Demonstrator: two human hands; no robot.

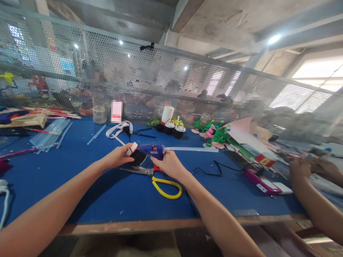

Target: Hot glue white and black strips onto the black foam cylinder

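My left hand [119, 156] is closed on a small black-and-white bucket [138, 157], tipped on its side. In my right hand [171, 164] is a blue hot glue gun [154, 150], its nose pointing left at the bucket. A long clear glue stick [193, 149] sticks out of the gun's back end to the right. Scissors [166, 190] with yellow and red handles lie open under my hands, one handle partly hidden. Behind my left hand lies a loose white ribbon [119, 130].
Similar small buckets [179, 132] stand at the back beside a white roll [167, 114]. Clear glue sticks [50, 135] lie left. Green-and-pink figures [218, 134], papers [243, 134] and a purple device [258, 181] with a cable are right. A co-worker's hands [300, 167] work at far right.
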